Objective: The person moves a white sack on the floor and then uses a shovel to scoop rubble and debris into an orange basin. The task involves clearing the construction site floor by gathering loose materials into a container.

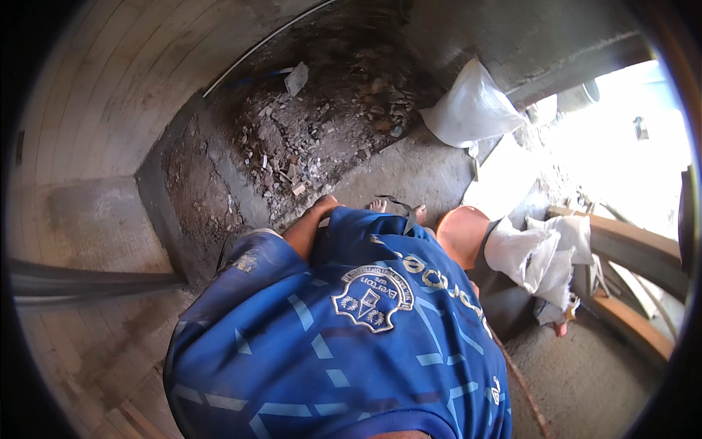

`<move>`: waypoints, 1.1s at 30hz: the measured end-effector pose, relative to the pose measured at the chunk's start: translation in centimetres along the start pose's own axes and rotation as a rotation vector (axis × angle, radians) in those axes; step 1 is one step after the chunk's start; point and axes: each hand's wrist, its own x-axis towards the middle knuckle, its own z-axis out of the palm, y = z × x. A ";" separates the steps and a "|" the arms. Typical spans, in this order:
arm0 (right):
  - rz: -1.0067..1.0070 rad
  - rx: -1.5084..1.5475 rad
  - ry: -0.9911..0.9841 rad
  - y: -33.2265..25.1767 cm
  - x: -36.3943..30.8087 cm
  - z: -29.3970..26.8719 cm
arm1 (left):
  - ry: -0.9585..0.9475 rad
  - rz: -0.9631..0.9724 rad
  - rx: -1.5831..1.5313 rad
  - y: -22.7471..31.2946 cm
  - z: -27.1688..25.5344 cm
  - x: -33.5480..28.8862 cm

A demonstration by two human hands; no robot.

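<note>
My left forearm comes out of the blue sleeve, and my left hand [326, 203] is beside the lower front of my blue shirt [307, 329]. Its fingers are mostly hidden, so a hold on anything cannot be made out. My right hand does not show; the shirt covers that side. Next to the shirt on the right is an orange, rounded container [462, 228], perhaps a bucket. Ahead of my bare feet [378, 205] lies a heap of broken rubble and soil [292, 139].
A full white sack [474, 108] stands against the wall at the far right. Crumpled white sacks [523, 252] lie right of the orange container, beside wooden beams [629, 238]. A grey slab piece [296, 79] rests atop the rubble. Bright light enters from the right.
</note>
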 end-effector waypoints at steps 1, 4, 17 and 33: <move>0.015 -0.038 -0.041 0.2 1.3 -0.3 | -0.072 -0.050 -0.062 -1.2 0.1 0.0; -0.055 -0.166 0.011 -2.0 1.8 -0.3 | -0.025 -0.098 -0.065 -4.1 1.6 -1.4; -0.030 -0.088 0.022 -7.0 -0.1 0.5 | 0.058 0.374 0.133 -4.2 -0.4 1.9; 0.047 -0.082 -0.021 1.3 -3.8 11.6 | -0.222 0.676 1.160 5.9 -6.5 -0.8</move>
